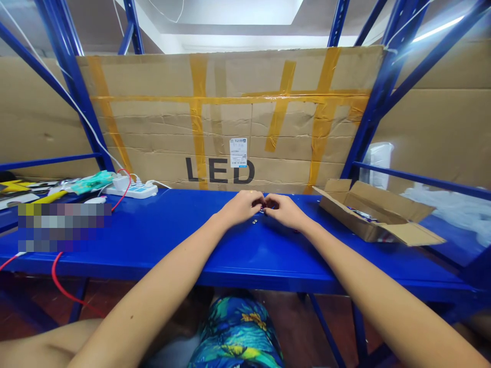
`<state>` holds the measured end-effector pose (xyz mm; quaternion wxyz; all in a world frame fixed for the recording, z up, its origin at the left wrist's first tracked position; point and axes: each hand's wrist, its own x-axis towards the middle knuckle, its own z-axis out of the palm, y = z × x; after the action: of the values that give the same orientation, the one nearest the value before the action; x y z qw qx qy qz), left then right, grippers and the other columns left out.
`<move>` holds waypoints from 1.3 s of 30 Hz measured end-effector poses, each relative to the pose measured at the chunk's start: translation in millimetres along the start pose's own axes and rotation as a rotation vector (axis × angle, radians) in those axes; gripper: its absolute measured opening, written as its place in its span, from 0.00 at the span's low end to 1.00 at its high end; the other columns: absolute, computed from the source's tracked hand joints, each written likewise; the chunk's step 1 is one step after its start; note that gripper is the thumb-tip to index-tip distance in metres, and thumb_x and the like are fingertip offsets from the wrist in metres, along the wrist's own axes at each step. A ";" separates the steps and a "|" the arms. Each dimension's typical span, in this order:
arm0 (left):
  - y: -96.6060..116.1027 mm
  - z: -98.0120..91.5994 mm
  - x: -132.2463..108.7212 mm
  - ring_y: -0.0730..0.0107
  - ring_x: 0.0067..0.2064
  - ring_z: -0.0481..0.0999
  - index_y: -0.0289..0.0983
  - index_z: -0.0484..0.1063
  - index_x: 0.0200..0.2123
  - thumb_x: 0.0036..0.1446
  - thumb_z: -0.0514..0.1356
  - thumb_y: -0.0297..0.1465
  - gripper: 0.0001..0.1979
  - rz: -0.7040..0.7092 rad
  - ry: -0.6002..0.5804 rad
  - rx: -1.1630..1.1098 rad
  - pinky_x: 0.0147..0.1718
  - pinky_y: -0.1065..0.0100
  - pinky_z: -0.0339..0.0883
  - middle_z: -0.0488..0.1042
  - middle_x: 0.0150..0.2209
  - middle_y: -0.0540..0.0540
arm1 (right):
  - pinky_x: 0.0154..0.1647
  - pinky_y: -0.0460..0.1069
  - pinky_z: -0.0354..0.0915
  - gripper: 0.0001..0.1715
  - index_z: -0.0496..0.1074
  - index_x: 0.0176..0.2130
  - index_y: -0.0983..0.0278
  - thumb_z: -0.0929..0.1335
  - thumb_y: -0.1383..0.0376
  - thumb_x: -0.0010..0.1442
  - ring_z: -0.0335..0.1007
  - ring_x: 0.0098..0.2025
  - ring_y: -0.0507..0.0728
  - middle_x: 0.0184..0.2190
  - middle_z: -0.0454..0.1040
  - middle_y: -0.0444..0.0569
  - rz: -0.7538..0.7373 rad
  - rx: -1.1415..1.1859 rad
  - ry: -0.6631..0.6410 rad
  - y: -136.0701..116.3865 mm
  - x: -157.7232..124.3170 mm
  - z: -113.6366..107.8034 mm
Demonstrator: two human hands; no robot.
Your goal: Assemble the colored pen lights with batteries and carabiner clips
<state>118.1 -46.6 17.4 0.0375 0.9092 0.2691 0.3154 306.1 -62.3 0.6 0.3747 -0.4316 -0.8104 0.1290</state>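
Observation:
Both hands meet over the far middle of the blue tabletop [164, 240]. My left hand [244, 205] is closed, with thumb and fingers pinched toward the right. Facing it, my right hand [283, 209] is closed as well, its fingertips almost against the left ones. Between the fingertips shows a tiny dark and shiny piece [263, 209], too small to name. Just below them on the tabletop lie small metal bits [254, 222]. My fingers hide most of what they hold.
An open cardboard box [347, 217] with thin items inside stands at the right. A white power strip [134, 190] with plugs and cables sits at the back left, beside tools and packets. A large taped cardboard sheet [161, 128] walls off the back, between blue posts.

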 end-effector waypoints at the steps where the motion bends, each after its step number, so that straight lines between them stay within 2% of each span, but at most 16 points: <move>1: 0.3 0.1 -0.2 0.70 0.36 0.74 0.37 0.74 0.37 0.56 0.55 0.24 0.08 0.006 -0.005 0.008 0.37 0.70 0.63 0.78 0.34 0.48 | 0.37 0.49 0.63 0.06 0.70 0.32 0.64 0.65 0.67 0.50 0.68 0.33 0.54 0.29 0.74 0.45 -0.003 0.014 0.006 0.6 0.4 -0.5; 6: 0.8 -3.6 -1.4 0.70 0.36 0.74 0.37 0.73 0.40 0.57 0.54 0.26 0.10 -0.081 0.050 0.006 0.37 0.69 0.64 0.78 0.35 0.48 | 0.40 0.50 0.64 0.09 0.71 0.33 0.64 0.64 0.70 0.49 0.70 0.36 0.55 0.32 0.76 0.46 -0.017 0.039 0.008 4.6 1.1 -6.0; 8: 0.3 -5.5 -2.8 0.69 0.34 0.74 0.37 0.74 0.38 0.56 0.54 0.26 0.09 -0.122 -0.031 0.023 0.34 0.70 0.63 0.78 0.34 0.48 | 0.41 0.50 0.64 0.10 0.71 0.33 0.63 0.64 0.70 0.49 0.70 0.37 0.55 0.33 0.76 0.46 -0.017 0.018 0.006 5.4 0.6 -8.4; 11: 0.5 -5.5 -5.7 0.67 0.33 0.74 0.38 0.75 0.34 0.53 0.57 0.28 0.07 -0.158 -0.254 0.083 0.32 0.69 0.62 0.77 0.32 0.47 | 0.42 0.50 0.65 0.11 0.72 0.33 0.63 0.64 0.71 0.49 0.70 0.37 0.55 0.35 0.76 0.47 -0.020 -0.006 -0.004 5.6 -0.4 -10.5; 13: 2.2 -3.7 -7.1 0.65 0.33 0.74 0.38 0.75 0.32 0.53 0.58 0.29 0.06 -0.176 -0.341 0.119 0.31 0.68 0.61 0.77 0.32 0.46 | 0.42 0.50 0.65 0.11 0.72 0.33 0.63 0.64 0.72 0.48 0.71 0.38 0.55 0.35 0.77 0.47 -0.018 -0.020 -0.010 5.2 -1.0 -10.9; 17: 9.0 0.0 -7.3 0.64 0.32 0.72 0.37 0.72 0.29 0.51 0.58 0.27 0.04 -0.184 -0.391 0.132 0.29 0.67 0.60 0.76 0.31 0.45 | 0.40 0.49 0.65 0.11 0.72 0.33 0.63 0.64 0.72 0.48 0.70 0.36 0.55 0.33 0.76 0.46 -0.005 -0.036 -0.018 4.3 -1.4 -10.1; 21: 11.8 2.2 -6.4 0.67 0.31 0.72 0.37 0.71 0.29 0.49 0.56 0.22 0.06 -0.206 -0.396 0.044 0.29 0.69 0.61 0.75 0.30 0.47 | 0.40 0.49 0.64 0.13 0.72 0.34 0.64 0.63 0.73 0.47 0.70 0.35 0.54 0.32 0.76 0.46 0.007 -0.039 -0.041 4.5 -2.0 -9.4; 25: 4.7 6.9 -5.1 0.69 0.32 0.72 0.36 0.70 0.32 0.45 0.58 0.21 0.09 -0.192 -0.315 -0.056 0.31 0.70 0.63 0.74 0.31 0.48 | 0.39 0.48 0.63 0.13 0.71 0.34 0.64 0.63 0.73 0.47 0.69 0.35 0.55 0.32 0.75 0.46 0.012 -0.080 -0.084 5.0 -3.2 -9.7; 32: -1.5 7.3 0.1 0.73 0.32 0.71 0.34 0.70 0.35 0.51 0.56 0.21 0.08 -0.104 0.047 -0.179 0.33 0.72 0.64 0.72 0.30 0.50 | 0.35 0.48 0.61 0.09 0.70 0.33 0.64 0.64 0.70 0.49 0.67 0.32 0.54 0.30 0.73 0.46 0.031 -0.113 -0.139 6.8 -4.9 -7.7; 34: 1.0 6.8 0.4 0.74 0.33 0.71 0.35 0.70 0.36 0.52 0.56 0.21 0.08 -0.055 0.073 -0.168 0.34 0.71 0.65 0.72 0.31 0.49 | 0.35 0.48 0.60 0.08 0.69 0.33 0.64 0.64 0.70 0.49 0.66 0.32 0.54 0.30 0.73 0.46 0.023 -0.098 -0.137 6.4 -5.0 -7.0; 39: 5.2 8.5 0.0 0.73 0.35 0.72 0.35 0.70 0.36 0.53 0.56 0.19 0.09 0.006 0.052 -0.126 0.36 0.71 0.66 0.73 0.34 0.49 | 0.36 0.48 0.60 0.06 0.67 0.32 0.64 0.63 0.70 0.49 0.65 0.32 0.54 0.29 0.71 0.44 0.000 -0.033 -0.113 4.2 -4.7 -8.1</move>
<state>125.6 -50.1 11.8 0.0864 0.8974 0.2468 0.3554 316.0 -64.5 1.6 0.3211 -0.4298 -0.8322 0.1396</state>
